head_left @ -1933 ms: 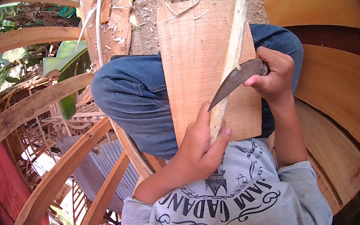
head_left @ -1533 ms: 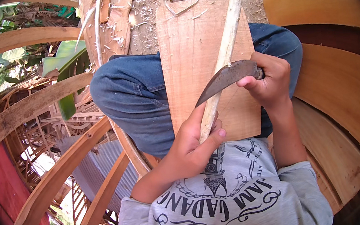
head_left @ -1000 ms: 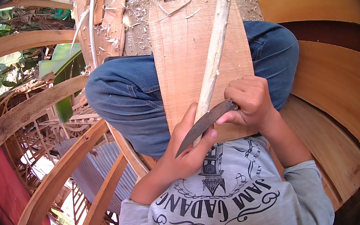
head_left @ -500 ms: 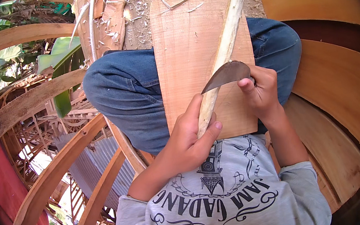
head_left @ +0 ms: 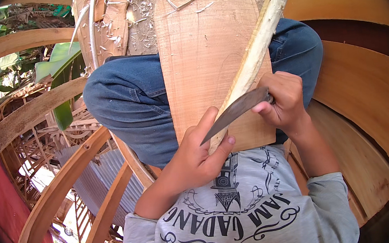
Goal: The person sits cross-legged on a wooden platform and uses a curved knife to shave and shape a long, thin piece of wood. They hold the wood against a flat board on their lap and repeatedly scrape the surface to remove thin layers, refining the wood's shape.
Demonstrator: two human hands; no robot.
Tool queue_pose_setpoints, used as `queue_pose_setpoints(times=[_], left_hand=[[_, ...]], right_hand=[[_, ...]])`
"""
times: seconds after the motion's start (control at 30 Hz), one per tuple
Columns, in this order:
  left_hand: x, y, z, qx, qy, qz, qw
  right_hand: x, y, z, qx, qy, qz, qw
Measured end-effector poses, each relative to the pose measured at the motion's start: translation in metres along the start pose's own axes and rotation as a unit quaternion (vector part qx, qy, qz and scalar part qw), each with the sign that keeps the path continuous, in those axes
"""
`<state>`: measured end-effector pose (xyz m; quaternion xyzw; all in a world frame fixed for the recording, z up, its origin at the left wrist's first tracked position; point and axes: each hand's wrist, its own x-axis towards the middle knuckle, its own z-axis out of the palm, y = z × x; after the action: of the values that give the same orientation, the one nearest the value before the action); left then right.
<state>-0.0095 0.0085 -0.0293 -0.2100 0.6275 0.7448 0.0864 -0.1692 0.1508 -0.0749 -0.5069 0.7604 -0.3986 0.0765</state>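
Knife blade lying across a pale stick over a wooden board.

The left hand (head_left: 199, 157) is gripping the lower end of the stick (head_left: 256, 50) with closed fingers, at the board's (head_left: 202, 62) near edge. The right hand (head_left: 284, 98) is clenching the handle of the curved knife (head_left: 234, 111), just right of the board (blade crossing the stick). The board is resting on the blue jeans (head_left: 129, 105).
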Motion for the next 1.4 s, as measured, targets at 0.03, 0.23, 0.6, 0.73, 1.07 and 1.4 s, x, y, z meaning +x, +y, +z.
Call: queue_pose_setpoints(times=[0.03, 0.23, 0.6, 0.73, 1.07, 1.4], left_hand=[[0.001, 0.001, 0.001, 0.011, -0.021, -0.004, 1.0], [-0.001, -0.006, -0.003, -0.052, 0.011, -0.017, 0.998], [-0.01, -0.015, -0.064, 0.08, 0.099, -0.094, 0.987], [-0.021, -0.036, -0.076, 0.184, 0.098, -0.002, 0.978], [-0.019, -0.042, -0.086, 0.129, 0.063, 0.025, 0.989], [-0.017, -0.039, -0.1, 0.071, -0.003, -0.01, 0.997]], right_hand=[[0.0, 0.003, -0.003, 0.075, 0.056, 0.113, 0.989], [0.006, 0.016, -0.013, 0.153, 0.098, 0.265, 0.947], [0.003, 0.011, -0.001, 0.194, 0.101, 0.293, 0.931], [0.016, -0.012, 0.005, 0.157, 0.015, 0.246, 0.956], [0.031, -0.031, 0.038, 0.038, -0.029, 0.126, 0.991], [0.035, -0.004, 0.03, 0.058, 0.08, 0.192, 0.976]])
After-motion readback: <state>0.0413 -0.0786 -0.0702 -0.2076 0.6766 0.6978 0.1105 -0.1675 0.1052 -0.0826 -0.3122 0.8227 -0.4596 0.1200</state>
